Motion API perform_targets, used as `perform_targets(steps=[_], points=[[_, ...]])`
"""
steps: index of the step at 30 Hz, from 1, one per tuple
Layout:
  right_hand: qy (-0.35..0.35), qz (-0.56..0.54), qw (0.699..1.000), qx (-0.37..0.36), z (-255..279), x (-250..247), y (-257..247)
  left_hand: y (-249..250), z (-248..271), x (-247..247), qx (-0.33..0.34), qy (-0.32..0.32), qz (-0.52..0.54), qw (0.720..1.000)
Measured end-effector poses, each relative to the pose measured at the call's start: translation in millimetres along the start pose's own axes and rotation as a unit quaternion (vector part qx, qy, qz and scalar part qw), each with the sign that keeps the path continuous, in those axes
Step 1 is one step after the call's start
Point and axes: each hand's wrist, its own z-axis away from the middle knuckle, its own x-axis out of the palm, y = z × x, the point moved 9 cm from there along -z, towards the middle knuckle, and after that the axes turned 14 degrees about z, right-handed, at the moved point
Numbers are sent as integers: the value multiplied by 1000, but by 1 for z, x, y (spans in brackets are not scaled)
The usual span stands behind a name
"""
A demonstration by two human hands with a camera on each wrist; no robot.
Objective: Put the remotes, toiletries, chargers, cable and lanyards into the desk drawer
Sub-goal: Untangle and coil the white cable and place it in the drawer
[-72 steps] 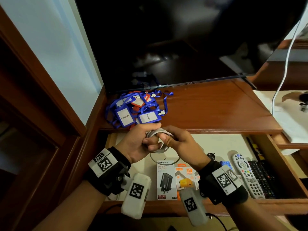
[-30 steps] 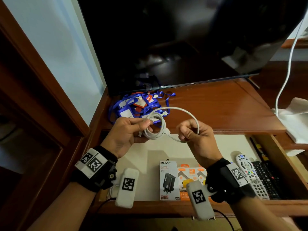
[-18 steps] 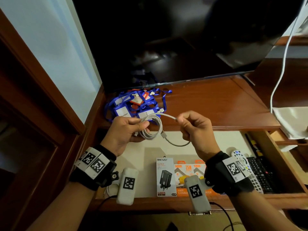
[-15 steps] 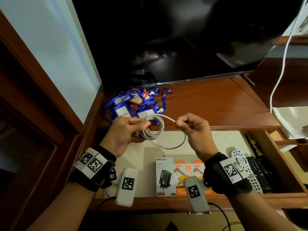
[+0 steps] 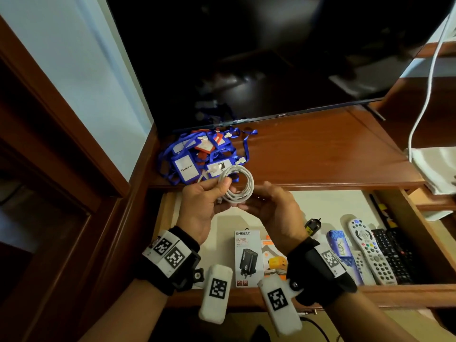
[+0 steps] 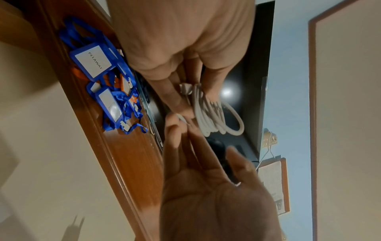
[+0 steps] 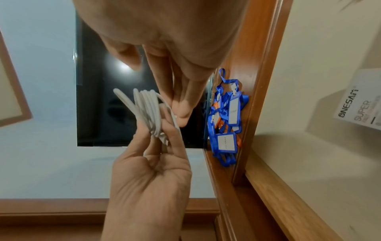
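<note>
Coiled white cable pinched in the left hand, thumb over the loops and fingers beneath, held above the open desk drawer. Right hand just beside the coil, fingers straight and relaxed, tips touching its lower edge, gripping nothing. Beyond the grip, blue lanyards heaped on the desk top. Below the grip, inside the drawer, two charger boxes, a soap packet and remotes
</note>
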Motion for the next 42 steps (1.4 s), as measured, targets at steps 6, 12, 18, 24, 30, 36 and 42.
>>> perform_targets(steps=[6, 12, 18, 24, 30, 36, 42], points=[[44, 81, 995, -24, 3, -4, 2, 2, 5, 2, 88, 21, -88, 992], [104, 75, 992, 13, -1, -16, 12, 10, 3, 1, 174, 27, -183, 967], [105, 12, 994, 32, -4, -18, 12, 20, 0, 6, 215, 2, -298, 930], [39, -51, 998, 16, -3, -8, 11, 11, -2, 5, 150, -26, -233, 961], [-64, -44, 997, 30, 0, 7, 1, -10, -2, -1, -3, -28, -93, 995], [-116, -9, 990, 75, 2, 9, 4, -12, 6, 0, 17, -71, -171, 983], [-110, 77, 985, 111, 9, 1, 18, -10, 3, 0, -20, -131, -249, 959]])
